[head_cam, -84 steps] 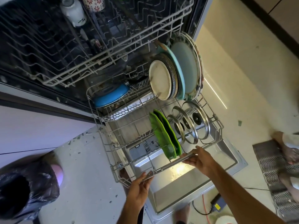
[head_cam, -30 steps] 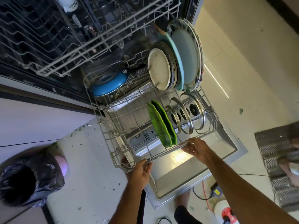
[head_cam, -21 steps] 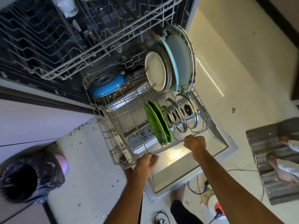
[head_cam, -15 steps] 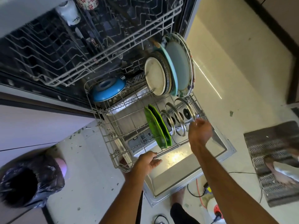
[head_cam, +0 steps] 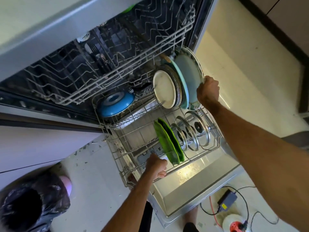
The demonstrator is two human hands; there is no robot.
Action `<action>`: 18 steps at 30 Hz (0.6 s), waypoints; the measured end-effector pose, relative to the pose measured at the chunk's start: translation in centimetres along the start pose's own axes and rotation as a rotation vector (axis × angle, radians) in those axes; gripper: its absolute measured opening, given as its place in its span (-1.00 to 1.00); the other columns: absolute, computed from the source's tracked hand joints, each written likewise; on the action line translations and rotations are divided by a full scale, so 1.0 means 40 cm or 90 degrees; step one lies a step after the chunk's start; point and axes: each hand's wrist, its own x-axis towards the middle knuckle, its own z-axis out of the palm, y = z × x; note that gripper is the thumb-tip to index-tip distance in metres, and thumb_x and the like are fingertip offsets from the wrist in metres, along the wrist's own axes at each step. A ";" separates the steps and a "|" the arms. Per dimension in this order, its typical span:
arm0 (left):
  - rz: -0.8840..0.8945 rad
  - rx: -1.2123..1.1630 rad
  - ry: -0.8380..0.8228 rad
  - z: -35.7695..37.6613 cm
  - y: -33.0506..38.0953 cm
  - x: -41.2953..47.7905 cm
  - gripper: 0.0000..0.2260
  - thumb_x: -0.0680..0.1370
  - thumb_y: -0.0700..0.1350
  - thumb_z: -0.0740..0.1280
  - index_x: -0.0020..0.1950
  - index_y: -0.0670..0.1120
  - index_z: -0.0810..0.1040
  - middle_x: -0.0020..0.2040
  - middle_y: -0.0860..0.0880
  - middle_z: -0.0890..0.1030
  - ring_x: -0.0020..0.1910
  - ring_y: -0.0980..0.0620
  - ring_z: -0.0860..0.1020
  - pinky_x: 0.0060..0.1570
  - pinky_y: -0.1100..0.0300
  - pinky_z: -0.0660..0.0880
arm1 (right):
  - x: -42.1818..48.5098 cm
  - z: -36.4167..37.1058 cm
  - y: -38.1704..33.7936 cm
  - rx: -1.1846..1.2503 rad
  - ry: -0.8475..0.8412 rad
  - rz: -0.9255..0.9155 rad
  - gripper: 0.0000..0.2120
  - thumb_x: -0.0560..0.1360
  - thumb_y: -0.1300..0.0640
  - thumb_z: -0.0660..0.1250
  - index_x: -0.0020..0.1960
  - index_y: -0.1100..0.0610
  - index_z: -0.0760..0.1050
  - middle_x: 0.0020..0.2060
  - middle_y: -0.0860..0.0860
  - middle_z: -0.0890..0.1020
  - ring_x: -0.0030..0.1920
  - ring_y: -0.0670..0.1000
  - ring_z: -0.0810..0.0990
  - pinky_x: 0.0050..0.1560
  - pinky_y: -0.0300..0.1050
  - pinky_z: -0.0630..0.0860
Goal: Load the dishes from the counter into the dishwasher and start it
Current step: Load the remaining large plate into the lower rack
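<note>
An open dishwasher door [head_cam: 189,196] lies flat at five o'clock. The upper rack [head_cam: 117,71] juts out at eleven o'clock, and the lower rack [head_cam: 120,158] sits over the door at centre. A black-lined bin [head_cam: 25,206] stands at seven o'clock. In the lower rack, large plates [head_cam: 189,72] stand on edge at one o'clock and a blue bowl [head_cam: 115,104] lies upturned at ten o'clock. Green plates [head_cam: 167,144] and glass lids [head_cam: 197,129] stand nearer the front. The right hand [head_cam: 208,92] grips the outermost plate's rim. The left hand [head_cam: 156,166] curls round the rack's front rail.
</note>
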 end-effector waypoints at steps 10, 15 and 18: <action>0.020 -0.016 -0.038 -0.014 -0.015 -0.025 -0.71 0.61 -0.22 0.31 0.31 -0.28 0.48 0.05 -0.20 0.69 -0.20 -0.04 0.72 -0.35 0.21 0.63 | -0.043 -0.051 -0.024 0.007 0.053 -0.029 -0.83 0.46 0.38 0.24 0.03 0.29 0.51 -0.13 0.16 0.59 -0.19 0.19 0.57 -0.21 0.12 0.62; 0.006 -0.044 -0.034 -0.017 0.008 -0.050 -0.75 0.62 -0.22 0.29 0.26 -0.30 0.54 0.03 -0.19 0.69 -0.30 0.00 0.69 -0.40 0.23 0.60 | -0.087 -0.133 -0.016 -0.011 0.105 -0.054 -0.86 0.43 0.36 0.19 -0.07 0.29 0.49 -0.20 0.23 0.60 -0.23 0.27 0.56 -0.30 0.12 0.55; 0.012 -0.078 -0.024 -0.016 0.033 -0.075 -0.79 0.60 -0.27 0.29 0.19 -0.33 0.55 -0.01 -0.21 0.68 -0.34 -0.01 0.65 -0.33 0.17 0.65 | -0.145 -0.196 -0.008 -0.001 0.155 -0.046 -0.90 0.39 0.37 0.18 -0.15 0.28 0.45 -0.28 0.25 0.58 -0.30 0.25 0.51 -0.38 0.03 0.37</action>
